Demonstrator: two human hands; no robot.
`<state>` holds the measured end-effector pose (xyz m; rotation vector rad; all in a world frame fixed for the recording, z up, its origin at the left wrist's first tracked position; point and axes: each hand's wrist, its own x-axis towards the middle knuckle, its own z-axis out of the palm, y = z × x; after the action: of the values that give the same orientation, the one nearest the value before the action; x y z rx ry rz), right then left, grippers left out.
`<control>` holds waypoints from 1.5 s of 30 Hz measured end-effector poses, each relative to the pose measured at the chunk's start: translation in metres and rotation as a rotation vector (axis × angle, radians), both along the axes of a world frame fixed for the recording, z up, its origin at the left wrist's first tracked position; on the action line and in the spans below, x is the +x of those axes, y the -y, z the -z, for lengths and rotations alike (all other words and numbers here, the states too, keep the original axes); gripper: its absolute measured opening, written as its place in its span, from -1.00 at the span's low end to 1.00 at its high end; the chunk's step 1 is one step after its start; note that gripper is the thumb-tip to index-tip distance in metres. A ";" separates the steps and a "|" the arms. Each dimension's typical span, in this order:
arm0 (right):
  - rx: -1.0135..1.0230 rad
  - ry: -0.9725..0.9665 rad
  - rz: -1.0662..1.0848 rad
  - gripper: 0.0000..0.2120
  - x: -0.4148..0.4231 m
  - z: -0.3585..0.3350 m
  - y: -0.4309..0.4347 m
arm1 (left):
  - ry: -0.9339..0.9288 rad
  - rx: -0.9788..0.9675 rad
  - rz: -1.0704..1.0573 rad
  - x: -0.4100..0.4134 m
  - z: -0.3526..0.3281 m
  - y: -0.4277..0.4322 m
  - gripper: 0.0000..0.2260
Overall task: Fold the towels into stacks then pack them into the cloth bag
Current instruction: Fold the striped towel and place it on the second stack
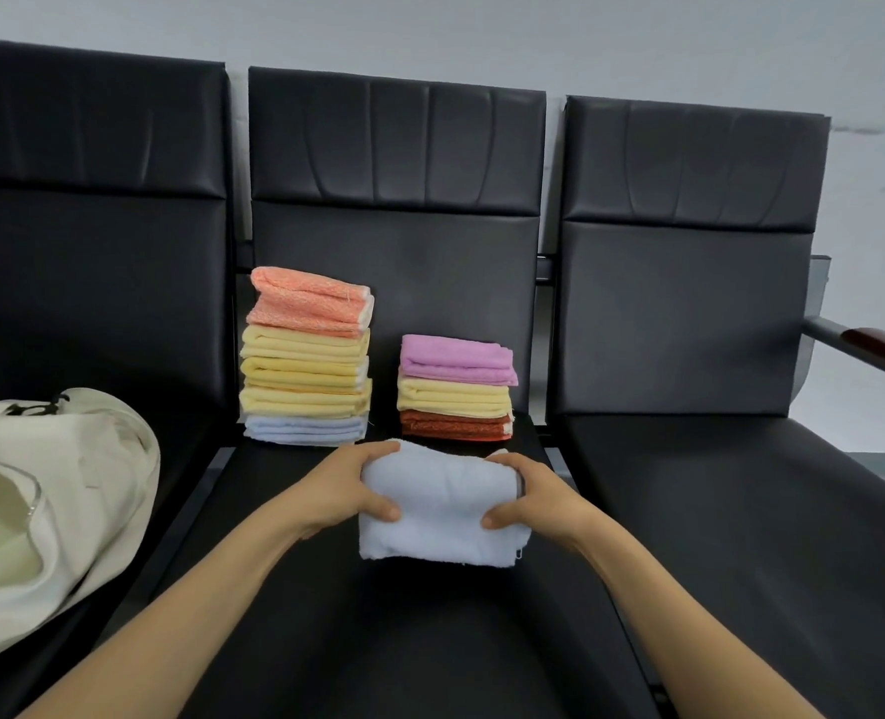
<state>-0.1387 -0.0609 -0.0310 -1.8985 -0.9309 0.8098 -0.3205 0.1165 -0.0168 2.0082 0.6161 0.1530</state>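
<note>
Black seats (741, 537), a cream bag (93, 485) on the left one, a tall stack (305, 365) and short stack (456, 391) at the middle seat's back edge, before them a blue towel (440, 511) gripped by left hand (347, 490) and right hand (539, 498).

Soft, even indoor light, moderately bright; shadows are faint. The black seats (399, 282) show a dull sheen across their backs in the upper frame. The pale blue towel (440, 511) at centre is in sharp focus. The cloth bag (67, 485) at lower left looks slightly washed out. Wide-angle distortion bows the seats toward the right edge.
</note>
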 end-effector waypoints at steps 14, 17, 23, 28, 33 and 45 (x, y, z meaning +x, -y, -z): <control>-0.004 0.187 0.030 -0.67 0.011 -0.001 0.002 | -0.004 0.328 -0.058 0.001 0.006 -0.008 -0.82; 0.224 -0.194 0.071 -0.70 0.010 -0.005 0.004 | 0.176 -0.007 -0.057 -0.001 0.004 -0.008 -0.73; 0.367 -0.270 0.209 -0.69 0.006 0.004 -0.010 | 0.340 -0.375 -0.170 0.009 0.007 0.006 -0.61; 0.318 -0.266 0.276 -0.57 0.005 0.014 -0.018 | 0.335 -0.529 -0.187 0.011 0.018 0.003 -0.45; 0.288 -0.456 0.156 -0.68 0.019 0.002 -0.016 | 0.319 -0.628 -0.193 0.022 0.016 -0.010 -0.32; 0.409 -0.005 0.339 -0.44 0.134 -0.094 -0.123 | 0.599 -0.257 -0.287 0.174 -0.073 -0.098 -0.49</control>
<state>-0.0042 0.0622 0.0627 -1.6294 -0.6816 0.3859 -0.1468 0.2150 0.0566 1.5091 0.4973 0.7764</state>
